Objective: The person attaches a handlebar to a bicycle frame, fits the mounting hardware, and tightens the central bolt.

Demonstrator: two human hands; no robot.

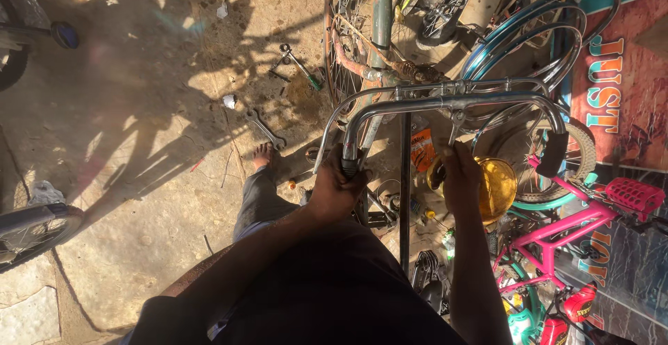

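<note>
A chrome bicycle handlebar (445,101) curves across the middle of the view. My left hand (339,188) is closed around its left end, just below the bend. My right hand (460,178) holds a small brass-coloured part (437,174) close under the handlebar's centre, beside a round yellow container (499,188). The handlebar's right end carries a dark grip (554,153). A dark vertical rod (405,192) runs down between my hands. My bare foot (263,155) stands on the ground below.
A spanner (265,128) and a socket wrench (300,66) lie on the dusty stone floor. Wheels and rims (529,45) are stacked at the back right. A pink child's bicycle (577,226) stands at right, another wheel (31,226) at left.
</note>
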